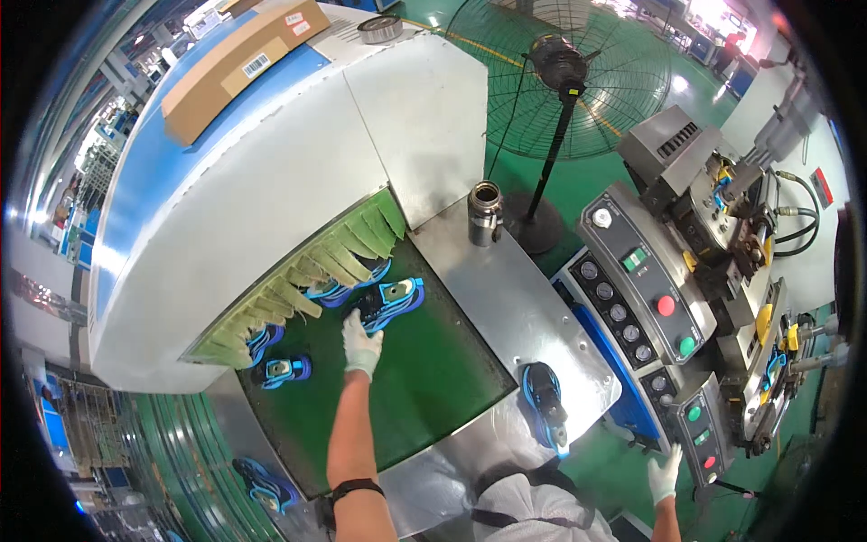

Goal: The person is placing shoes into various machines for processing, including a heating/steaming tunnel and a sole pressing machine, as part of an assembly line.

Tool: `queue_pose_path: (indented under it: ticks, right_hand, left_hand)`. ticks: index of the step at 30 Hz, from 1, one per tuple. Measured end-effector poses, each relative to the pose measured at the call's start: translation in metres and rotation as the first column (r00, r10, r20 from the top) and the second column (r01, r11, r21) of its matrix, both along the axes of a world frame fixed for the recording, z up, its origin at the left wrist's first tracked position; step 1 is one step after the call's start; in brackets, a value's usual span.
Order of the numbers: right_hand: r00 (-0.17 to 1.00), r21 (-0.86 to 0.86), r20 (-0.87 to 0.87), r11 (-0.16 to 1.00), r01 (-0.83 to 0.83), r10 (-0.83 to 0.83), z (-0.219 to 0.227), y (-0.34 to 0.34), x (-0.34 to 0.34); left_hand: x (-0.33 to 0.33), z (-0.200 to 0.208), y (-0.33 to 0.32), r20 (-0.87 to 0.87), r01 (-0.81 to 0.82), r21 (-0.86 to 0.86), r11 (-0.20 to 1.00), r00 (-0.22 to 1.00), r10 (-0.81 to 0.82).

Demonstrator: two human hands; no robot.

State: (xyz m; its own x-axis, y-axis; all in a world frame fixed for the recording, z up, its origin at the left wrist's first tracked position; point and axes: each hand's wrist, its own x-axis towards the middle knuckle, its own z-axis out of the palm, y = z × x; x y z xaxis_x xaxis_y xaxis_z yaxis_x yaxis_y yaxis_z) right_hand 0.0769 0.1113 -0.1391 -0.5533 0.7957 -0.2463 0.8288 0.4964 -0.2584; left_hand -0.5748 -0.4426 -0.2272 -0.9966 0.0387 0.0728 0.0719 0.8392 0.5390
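My left hand (pixel 362 349), in a white glove, reaches over the green conveyor belt (pixel 424 375). Its fingers close around the black end of a blue and black sneaker (pixel 397 303). Just behind that, another blue sneaker (pixel 330 294) lies partly under the strip curtain. Farther left are a sneaker (pixel 283 370) on the belt and one more (pixel 264 343) by the curtain. Low on the right, my right hand (pixel 666 474), also gloved, is open with thumb and fingers apart. Nothing is in it, and it hangs beside a small control box (pixel 700 425).
Green fabric strips (pixel 298 275) hang across the opening of a large white machine (pixel 271 181). Single sneakers rest on the metal table (pixel 542 397) and at the lower left (pixel 265 486). A steel flask (pixel 485 214), a floor fan (pixel 555 68) and a press machine (pixel 713 208) stand beyond.
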Motion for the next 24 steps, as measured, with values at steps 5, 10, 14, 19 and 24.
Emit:
queue_pose_path:
  ticks: [5, 10, 14, 19, 24]
  right_hand:
    - [0.833, -0.650, 0.127, 0.589, 0.480, -0.539, -0.057, -0.041, 0.146]
    - [0.925, -0.468, 0.243, 0.800, 0.376, -0.292, -0.010, -0.091, 0.058]
    - [0.974, -0.352, 0.200, 0.920, 0.173, -0.107, 0.043, -0.099, -0.112]
    - [0.966, -0.512, -0.203, 0.824, -0.242, 0.158, 0.085, -0.122, -0.248]
    - [0.583, -0.243, -0.488, 0.540, -0.805, 0.649, 0.100, -0.166, -0.314]
  left_hand:
    - [-0.089, -0.023, -0.010, 0.089, 0.217, -0.068, 0.974, 0.973, -0.211]
    - [-0.075, -0.072, 0.024, -0.045, 0.181, 0.396, 0.900, 0.983, -0.178]
    - [-0.007, -0.081, 0.009, 0.263, -0.047, 0.768, 0.639, 0.933, -0.247]
    - [0.091, -0.014, 0.041, 0.385, 0.074, 0.610, 0.789, 0.842, -0.377]
    - [0.177, 0.092, 0.090, 0.342, 0.599, 0.391, 0.699, 0.611, -0.714]
